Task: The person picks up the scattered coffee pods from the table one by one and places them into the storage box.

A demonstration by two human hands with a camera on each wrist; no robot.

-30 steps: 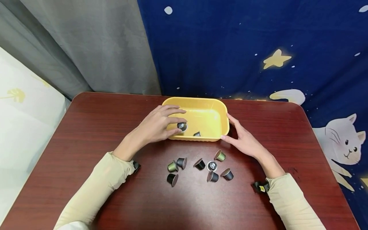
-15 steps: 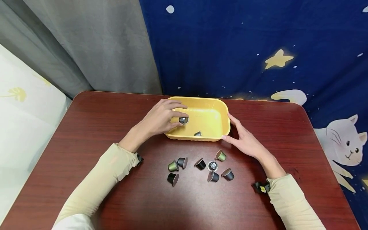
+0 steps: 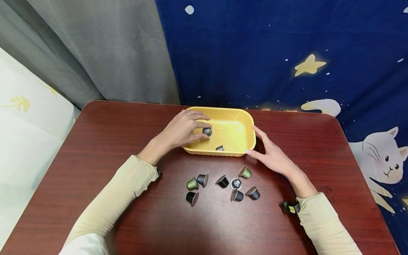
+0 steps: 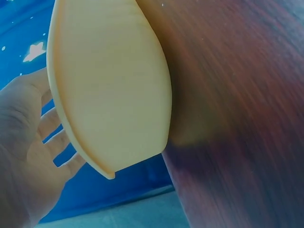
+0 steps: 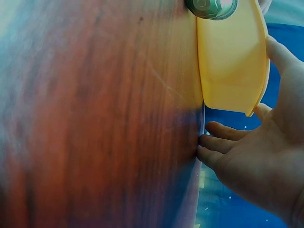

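A light, rigid coffee capsule (image 3: 207,131) is pinched by the left hand (image 3: 181,131) over the yellow tray (image 3: 237,115), best gripped at its tapered sides, while the tray's end is steadied by the right hand (image 3: 273,158), fingers relaxed.

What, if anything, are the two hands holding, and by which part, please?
The left hand pinches a dark capsule by its sides, over the yellow tray. The right hand holds nothing; its straight fingers rest against the tray's right end.
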